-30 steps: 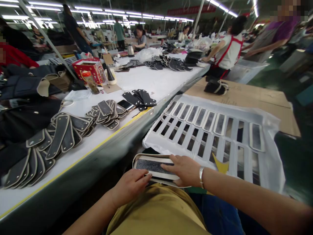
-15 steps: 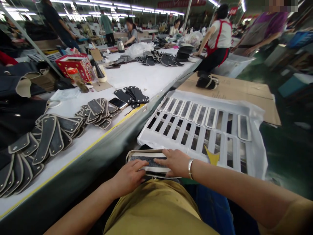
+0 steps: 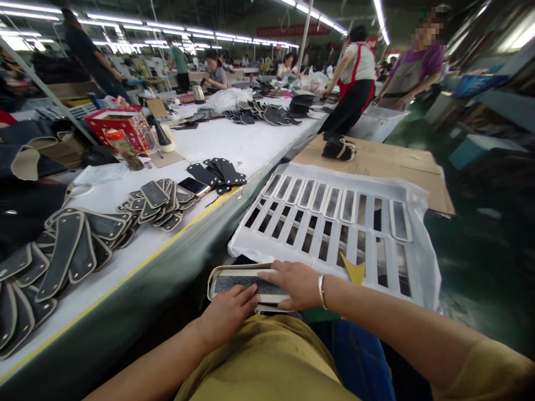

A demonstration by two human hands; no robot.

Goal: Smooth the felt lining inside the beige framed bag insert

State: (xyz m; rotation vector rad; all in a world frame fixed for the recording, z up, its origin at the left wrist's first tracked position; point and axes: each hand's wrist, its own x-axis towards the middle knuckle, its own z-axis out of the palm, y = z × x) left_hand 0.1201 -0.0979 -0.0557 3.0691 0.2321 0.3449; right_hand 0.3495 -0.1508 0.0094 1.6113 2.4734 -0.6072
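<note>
A long dark strip with a pale border lies across the lap, with a pale-edged rim standing around it. My left hand rests over its lower edge, fingers side by side and laid on the dark surface. Over the strip's right part, my right hand, with a bracelet at the wrist, lies with fingers and thumb apart. Its fingertips touch the dark surface and upper border. What is under both palms is hidden. Beyond the hands, a white slotted sheet carries several pale-bordered strips in its back row.
On the white table at left lie piles of dark trimmed pieces, a phone, a red box and a jar. A yellow piece is on the sheet; cardboard lies behind. Several people stand farther back.
The view has shifted, so the table and sheet appear farther left. My left hand's fingers have moved right along the strip, closer to my right hand. My right hand remains on the strip.
</note>
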